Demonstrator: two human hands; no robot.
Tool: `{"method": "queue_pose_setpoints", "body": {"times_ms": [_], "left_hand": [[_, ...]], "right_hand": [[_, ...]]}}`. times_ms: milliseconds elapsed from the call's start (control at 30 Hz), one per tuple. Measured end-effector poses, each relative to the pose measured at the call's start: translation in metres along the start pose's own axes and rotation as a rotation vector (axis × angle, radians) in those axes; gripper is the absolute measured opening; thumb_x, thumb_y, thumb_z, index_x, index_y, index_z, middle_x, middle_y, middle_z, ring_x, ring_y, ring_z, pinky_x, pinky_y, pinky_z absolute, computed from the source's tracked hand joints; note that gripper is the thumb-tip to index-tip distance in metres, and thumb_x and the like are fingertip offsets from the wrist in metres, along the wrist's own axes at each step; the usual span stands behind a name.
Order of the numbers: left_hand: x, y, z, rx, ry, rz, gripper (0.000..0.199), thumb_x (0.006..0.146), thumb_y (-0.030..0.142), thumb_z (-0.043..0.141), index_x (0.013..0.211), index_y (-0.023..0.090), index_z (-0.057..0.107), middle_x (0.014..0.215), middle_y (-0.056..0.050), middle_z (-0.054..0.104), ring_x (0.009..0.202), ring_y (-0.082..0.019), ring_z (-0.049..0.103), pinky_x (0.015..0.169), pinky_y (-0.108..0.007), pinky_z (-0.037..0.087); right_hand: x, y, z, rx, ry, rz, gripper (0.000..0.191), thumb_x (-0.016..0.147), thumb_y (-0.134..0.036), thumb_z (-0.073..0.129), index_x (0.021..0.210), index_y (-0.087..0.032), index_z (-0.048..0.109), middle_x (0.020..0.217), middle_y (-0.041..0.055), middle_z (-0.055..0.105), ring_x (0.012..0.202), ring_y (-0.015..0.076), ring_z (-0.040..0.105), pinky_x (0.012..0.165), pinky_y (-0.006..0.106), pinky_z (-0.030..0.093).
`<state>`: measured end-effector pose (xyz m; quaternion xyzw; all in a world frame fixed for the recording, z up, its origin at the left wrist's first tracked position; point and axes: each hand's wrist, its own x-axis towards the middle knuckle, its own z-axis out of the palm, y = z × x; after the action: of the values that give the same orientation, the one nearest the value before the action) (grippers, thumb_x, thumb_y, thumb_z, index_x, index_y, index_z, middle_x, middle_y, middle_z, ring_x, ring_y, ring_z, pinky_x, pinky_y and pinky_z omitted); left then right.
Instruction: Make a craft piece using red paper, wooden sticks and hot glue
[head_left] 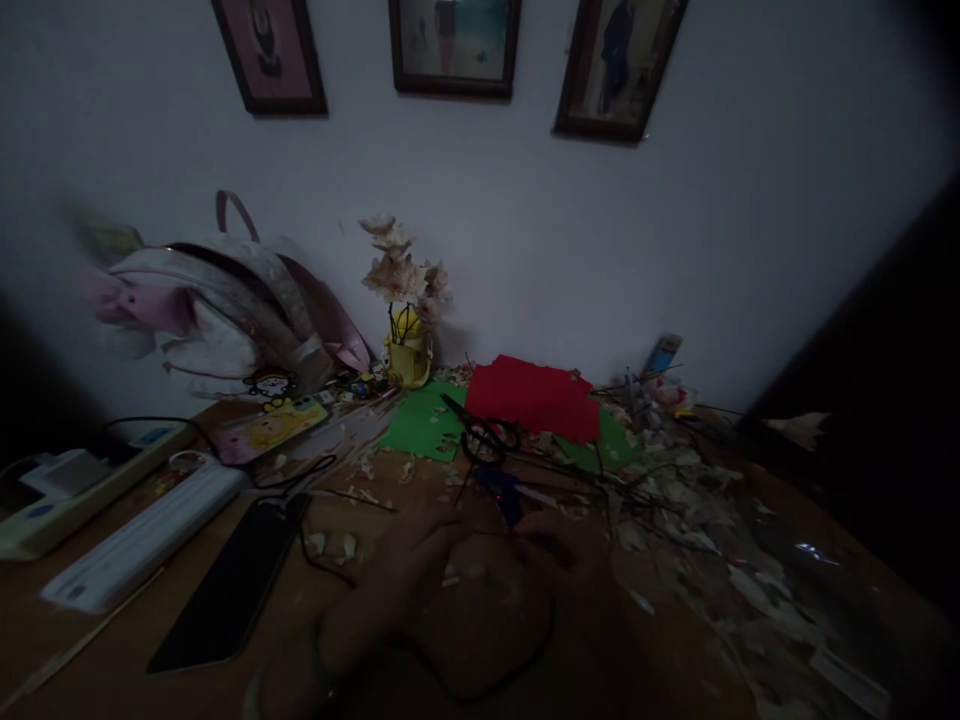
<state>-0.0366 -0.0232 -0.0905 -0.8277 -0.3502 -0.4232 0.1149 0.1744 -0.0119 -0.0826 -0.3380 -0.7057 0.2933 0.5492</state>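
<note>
Thin strand [491,533] runs from left hand [416,540] to right hand [566,548], fingers [450,517] pinching it; a yellow pot [409,364] holds pale flowers [397,277].

Scissors [486,440] lie beyond the hands [420,545] [562,550]; the phone [234,580] lies left

Scissors [475,425] and blue tool [501,487] block low passage; above is free.

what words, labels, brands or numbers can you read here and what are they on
No text is readable.
Blue packet: any print too small and dark.
Cartoon-print phone case: pictures show, no legible words.
Power strip: any markings too blurred.
</note>
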Motion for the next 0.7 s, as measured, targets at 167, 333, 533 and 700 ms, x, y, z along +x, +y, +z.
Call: {"method": "queue_pose_setpoints", "body": {"times_ms": [167,333,533,700], "left_hand": [[0.0052,0.0027,-0.0025,-0.013,0.029,0.005,0.023,0.083,0.005,0.041,0.094,0.017,0.057,0.085,-0.006,0.064,0.08,-0.016,0.058,0.069,-0.026,0.044],[0.0036,0.0015,-0.002,-0.011,-0.011,-0.009,0.023,0.084,0.007,0.041,0.097,0.017,0.057,0.087,-0.006,0.064,0.081,-0.015,0.058,0.068,-0.026,0.044],[-0.0003,0.0004,-0.0016,-0.012,-0.049,-0.041,0.026,0.082,0.005,0.04,0.098,0.019,0.057,0.088,-0.006,0.064,0.081,-0.016,0.058,0.068,-0.026,0.045],[-0.003,-0.0024,0.0021,-0.016,-0.032,-0.021,0.025,0.084,0.007,0.042,0.099,0.019,0.058,0.089,-0.006,0.064,0.083,-0.016,0.057,0.069,-0.027,0.046]], "right_hand": [[0.0016,-0.0011,0.0014,-0.008,0.016,0.022,0.008,0.074,-0.015,0.062,0.076,-0.021,0.067,0.075,0.0006,0.067,0.068,0.012,0.062,0.061,0.019,0.048],[0.0001,-0.0004,0.0027,0.039,0.033,0.067,0.01,0.073,-0.016,0.063,0.08,-0.023,0.067,0.078,0.0008,0.067,0.071,0.0127,0.063,0.062,0.02,0.049],[-0.0009,0.0023,0.0017,0.043,0.036,0.065,0.01,0.072,-0.017,0.065,0.079,-0.023,0.067,0.078,0.0009,0.067,0.074,0.0132,0.062,0.065,0.02,0.049],[0.0018,0.002,-0.0007,-0.051,-0.009,0.008,0.008,0.072,-0.015,0.062,0.075,-0.02,0.067,0.074,0.0017,0.067,0.068,0.0133,0.062,0.059,0.02,0.048]]}}
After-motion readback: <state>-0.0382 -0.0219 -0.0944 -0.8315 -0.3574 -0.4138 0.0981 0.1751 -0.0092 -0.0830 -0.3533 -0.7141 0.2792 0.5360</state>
